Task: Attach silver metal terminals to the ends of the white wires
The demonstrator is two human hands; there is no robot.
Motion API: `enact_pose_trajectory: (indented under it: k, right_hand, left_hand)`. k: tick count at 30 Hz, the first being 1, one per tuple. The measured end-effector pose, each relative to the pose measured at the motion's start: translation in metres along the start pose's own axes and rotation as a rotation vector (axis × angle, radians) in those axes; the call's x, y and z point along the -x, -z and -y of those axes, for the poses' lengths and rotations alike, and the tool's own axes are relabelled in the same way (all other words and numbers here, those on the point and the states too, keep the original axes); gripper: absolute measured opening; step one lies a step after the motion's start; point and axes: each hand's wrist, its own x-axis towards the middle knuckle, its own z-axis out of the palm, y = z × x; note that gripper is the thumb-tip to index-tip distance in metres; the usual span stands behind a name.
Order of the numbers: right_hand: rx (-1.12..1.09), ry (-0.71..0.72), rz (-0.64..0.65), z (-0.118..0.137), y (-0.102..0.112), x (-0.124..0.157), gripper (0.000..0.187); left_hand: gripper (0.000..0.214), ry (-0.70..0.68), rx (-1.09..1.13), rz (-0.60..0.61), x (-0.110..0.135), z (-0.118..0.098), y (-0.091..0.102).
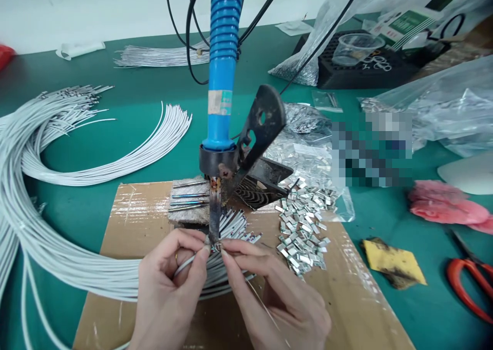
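Note:
A blue-handled soldering iron (222, 72) stands upright in the middle, its tip (214, 211) pointing down between my hands. My left hand (175, 283) pinches a white cable (185, 264) close to its end, just left of the tip. From the right, my right hand (273, 288) is closed at the same spot, thumb and index finger together. A thin solder wire (265, 309) runs through its fingers. A small shiny metal piece (216, 246) shows between both sets of fingertips under the tip; its details are partly hidden. Behind the hands lies a bundle of white cables (115, 273).
Small metal connectors (302, 232) are piled on the cardboard (346, 288) to the right. A black iron stand (262, 134) rises behind the tip. Further right are a stained yellow sponge (396, 262) and red-handled scissors (468, 283). More cables (115, 172) curve at left.

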Motion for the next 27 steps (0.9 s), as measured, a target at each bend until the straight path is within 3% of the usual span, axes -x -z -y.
enact_pose_trajectory:
  k: [15,18,22,25,27]
  right_hand:
    - [-0.035,-0.115,0.053,-0.004,0.009,0.006,0.013]
    - [-0.095,-0.216,-0.06,-0.011,0.024,0.002,0.008]
    - [-0.413,-0.33,-0.168,-0.026,0.058,-0.004,0.033]
    - [-0.525,-0.444,-0.204,-0.036,0.084,-0.003,0.044]
    - [-0.492,-0.48,-0.226,-0.041,0.097,0.0,0.041]
  left_hand:
    - [0.014,0.094,0.105,0.01,0.009,0.002,-0.003]
    - [0.015,0.107,0.11,-0.037,0.017,0.005,-0.006]
    - [0.019,0.135,0.108,-0.106,0.029,0.005,-0.006]
    - [0.02,0.153,0.089,-0.078,0.04,0.01,-0.006]
    - [0.02,0.112,0.039,0.002,0.051,0.019,-0.007]
